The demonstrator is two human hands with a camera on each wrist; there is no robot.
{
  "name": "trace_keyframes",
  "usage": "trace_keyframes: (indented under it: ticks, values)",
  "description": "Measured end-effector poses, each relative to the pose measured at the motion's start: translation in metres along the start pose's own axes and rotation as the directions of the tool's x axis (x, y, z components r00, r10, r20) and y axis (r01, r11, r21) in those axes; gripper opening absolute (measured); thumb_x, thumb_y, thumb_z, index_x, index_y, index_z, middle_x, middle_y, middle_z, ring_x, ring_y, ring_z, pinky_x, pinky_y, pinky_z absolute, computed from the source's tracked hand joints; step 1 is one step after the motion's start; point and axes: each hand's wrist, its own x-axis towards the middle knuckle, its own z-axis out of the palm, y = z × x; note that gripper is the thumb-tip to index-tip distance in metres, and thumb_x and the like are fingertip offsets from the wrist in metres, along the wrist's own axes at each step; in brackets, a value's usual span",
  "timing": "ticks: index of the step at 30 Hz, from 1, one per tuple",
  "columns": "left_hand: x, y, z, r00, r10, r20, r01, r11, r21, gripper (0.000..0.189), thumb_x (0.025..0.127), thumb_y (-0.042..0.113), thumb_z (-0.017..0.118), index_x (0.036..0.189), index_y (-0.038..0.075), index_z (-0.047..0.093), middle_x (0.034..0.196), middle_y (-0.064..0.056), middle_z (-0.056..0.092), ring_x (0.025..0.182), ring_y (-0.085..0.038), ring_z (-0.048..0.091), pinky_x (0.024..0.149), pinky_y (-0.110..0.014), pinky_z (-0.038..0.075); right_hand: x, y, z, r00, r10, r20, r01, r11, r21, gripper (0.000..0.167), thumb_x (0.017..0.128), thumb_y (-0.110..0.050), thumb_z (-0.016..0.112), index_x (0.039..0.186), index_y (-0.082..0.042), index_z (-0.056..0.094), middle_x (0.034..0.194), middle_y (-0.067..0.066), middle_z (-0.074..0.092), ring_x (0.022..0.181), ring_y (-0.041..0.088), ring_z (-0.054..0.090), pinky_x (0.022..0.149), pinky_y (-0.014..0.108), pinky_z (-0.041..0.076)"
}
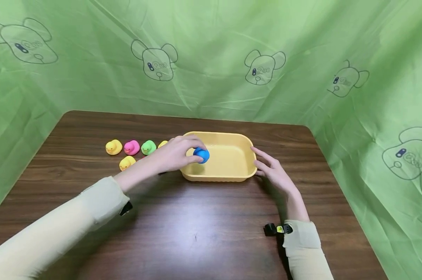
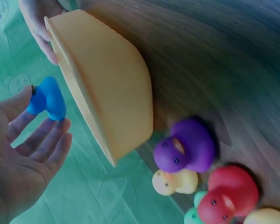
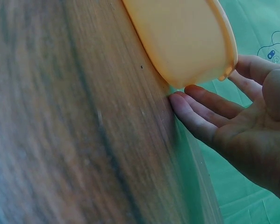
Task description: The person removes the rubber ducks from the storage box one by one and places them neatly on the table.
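Observation:
My left hand (image 1: 175, 153) pinches a blue rubber duck (image 1: 202, 155) between thumb and fingers, over the left end of a yellow plastic basin (image 1: 218, 179). In the left wrist view the blue duck (image 2: 50, 98) is held above the level of the basin's rim, its head toward the thumb. My right hand (image 1: 274, 171) rests its fairly straight fingertips against the basin's right end. Seen from the right wrist, the fingers (image 3: 210, 105) spread along the outer wall of the basin (image 3: 186, 42), low by the tabletop.
Left of the basin, several rubber ducks stand on the dark wood table (image 1: 196, 233): yellow (image 1: 114, 147), pink (image 1: 132, 147), green (image 1: 148, 147), another yellow (image 1: 127, 162). The left wrist view adds a purple duck (image 2: 196, 144) and a red duck (image 2: 235, 189). Green cloth (image 1: 211, 93) hangs behind the table.

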Motion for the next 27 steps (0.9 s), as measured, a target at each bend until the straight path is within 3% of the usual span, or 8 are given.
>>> trace_keyframes:
  ticks: [8,12,17,27]
  values:
    - [-0.022,-0.007,-0.02,0.998,0.0,-0.061,0.001,1.0,0.011,0.025,0.091,0.024,0.08,0.114,0.017,0.076,0.12,0.0,0.072,0.102,-0.017,0.067,0.086,-0.038,0.054,-0.002,-0.001,0.001,1.0,-0.007,-0.001,0.007,1.0,-0.019,0.056,0.108,-0.021,0.053,0.161,-0.017,0.034,0.158,0.023,0.044,0.12,0.011,0.066,0.093,0.026,0.059]
    - [-0.034,-0.011,-0.031,0.997,-0.034,-0.073,0.034,0.999,-0.008,0.024,0.092,0.025,0.079,0.115,0.018,0.075,0.122,0.001,0.071,0.107,-0.017,0.067,0.091,-0.039,0.054,-0.002,-0.002,0.001,1.0,-0.009,0.001,0.009,1.0,-0.018,0.056,0.108,-0.023,0.054,0.161,-0.018,0.036,0.158,0.022,0.044,0.116,0.003,0.066,0.093,0.025,0.059]
    - [-0.046,-0.017,-0.04,0.995,-0.069,-0.072,0.067,0.997,-0.029,0.024,0.093,0.025,0.078,0.116,0.019,0.076,0.122,0.002,0.072,0.116,-0.019,0.067,0.1,-0.044,0.053,-0.004,0.0,-0.002,1.0,-0.002,-0.004,0.002,1.0,-0.019,0.057,0.108,-0.025,0.054,0.161,-0.019,0.036,0.159,0.021,0.043,0.116,0.002,0.066,0.093,0.025,0.059]
    - [-0.08,-0.033,-0.06,0.987,-0.133,-0.089,0.135,0.991,0.023,0.023,0.093,0.022,0.077,0.116,0.018,0.075,0.122,0.001,0.072,0.115,-0.021,0.068,0.097,-0.044,0.055,-0.002,0.001,-0.001,1.0,-0.001,0.003,0.001,1.0,-0.02,0.056,0.108,-0.025,0.054,0.161,-0.02,0.036,0.159,0.02,0.042,0.118,0.002,0.065,0.094,0.024,0.059]
